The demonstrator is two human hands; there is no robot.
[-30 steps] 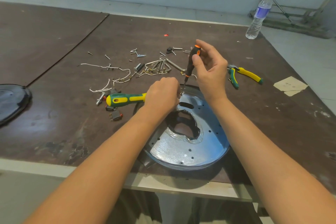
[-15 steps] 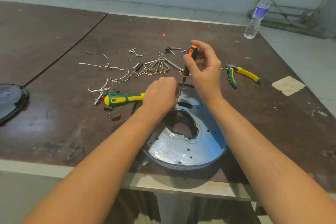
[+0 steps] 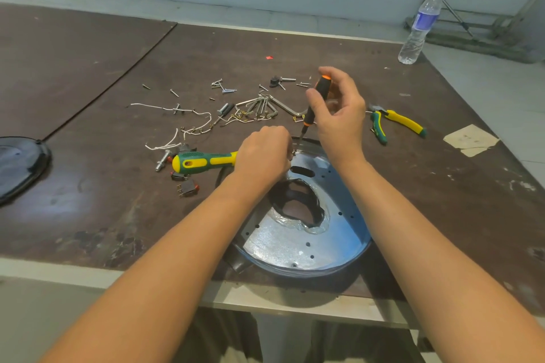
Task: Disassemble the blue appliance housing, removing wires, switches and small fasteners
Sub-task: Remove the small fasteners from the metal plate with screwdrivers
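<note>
The tabletop (image 3: 118, 200) has open room on the left and the near right. The blue housing (image 3: 298, 244) lies flat close to its near edge, in the middle. It looks like thin, stiff sheet metal, light enough to skid under a push. The ragged central cut-out is probably sharp, so the outer rim is the safer hold.

The left hand (image 3: 262, 156) is curled at the housing's far rim. A green-and-yellow handle (image 3: 203, 160) runs into it, but what the fingers close on is hidden. The right hand (image 3: 339, 115) pinches a black-and-orange screwdriver (image 3: 317, 97) near its top, blade angled down to a small fastener at that rim (easily dropped).

Pliers (image 3: 395, 124) lie just right. Loose wires (image 3: 182, 130) and screws crowd the far left, so freed parts have little room there.
</note>
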